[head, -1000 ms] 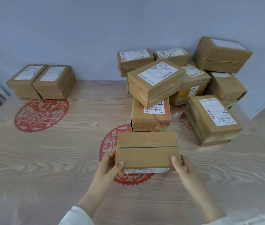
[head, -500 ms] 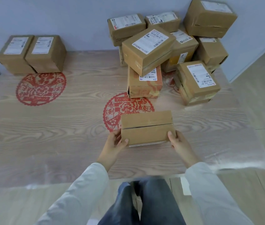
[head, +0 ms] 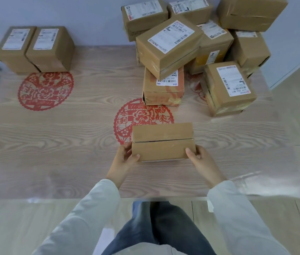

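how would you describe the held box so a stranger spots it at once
On the wooden table, find the middle red paper-cut circle. The cardboard box covers its near rim, held at both ends by the left hand and right hand. It lies apart from the other parcels, its top showing a seam, no label.

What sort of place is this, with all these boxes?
Probably a parcel-sorting spot in an ordinary room: taped brown cardboard parcels with white shipping labels are heaped on a wood-grain table, and the left hand and right hand grip another plain brown cardboard box.
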